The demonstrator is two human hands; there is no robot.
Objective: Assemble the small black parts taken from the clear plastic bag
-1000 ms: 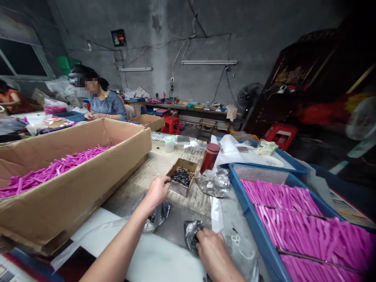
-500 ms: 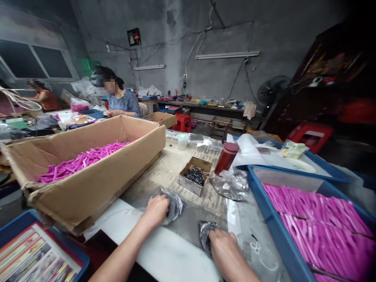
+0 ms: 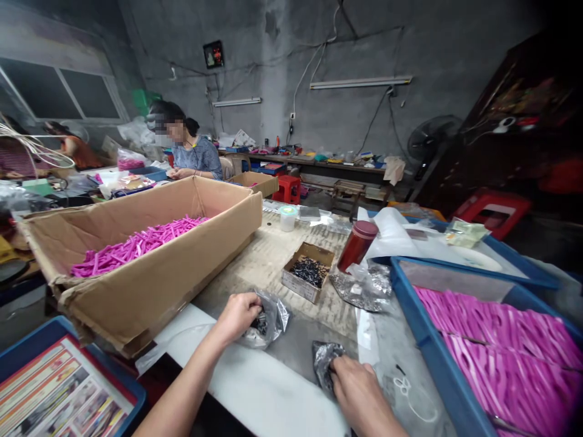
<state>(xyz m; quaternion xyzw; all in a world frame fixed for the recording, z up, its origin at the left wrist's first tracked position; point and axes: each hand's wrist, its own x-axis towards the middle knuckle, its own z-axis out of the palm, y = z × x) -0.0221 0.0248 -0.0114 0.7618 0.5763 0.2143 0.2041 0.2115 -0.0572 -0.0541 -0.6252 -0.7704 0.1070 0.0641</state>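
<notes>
My left hand (image 3: 237, 314) is over a clear plastic bag (image 3: 276, 318) of small black parts (image 3: 259, 326). Its fingertips are pinched together at the bag's mouth; whatever is between them is too small to make out. To the right, my right hand (image 3: 357, 383) reaches into a second, darker plastic bag (image 3: 324, 359), its fingers curled and their tips hidden. Beyond both bags stands a small open cardboard box (image 3: 299, 289) with black pin-like pieces (image 3: 310, 271) in it.
A long cardboard carton (image 3: 159, 282) of magenta strips (image 3: 141, 244) stands at left. On the right are a blue tray (image 3: 421, 340) with magenta pieces (image 3: 505, 340), a dark red canister (image 3: 357, 246) and a crumpled bag (image 3: 362, 288). A co-worker (image 3: 195, 159) sits behind the carton.
My left hand has risen slightly and shifted left off the bag's contents, so the black parts now show. My right hand stays at the darker bag. The whole view has shifted a little.
</notes>
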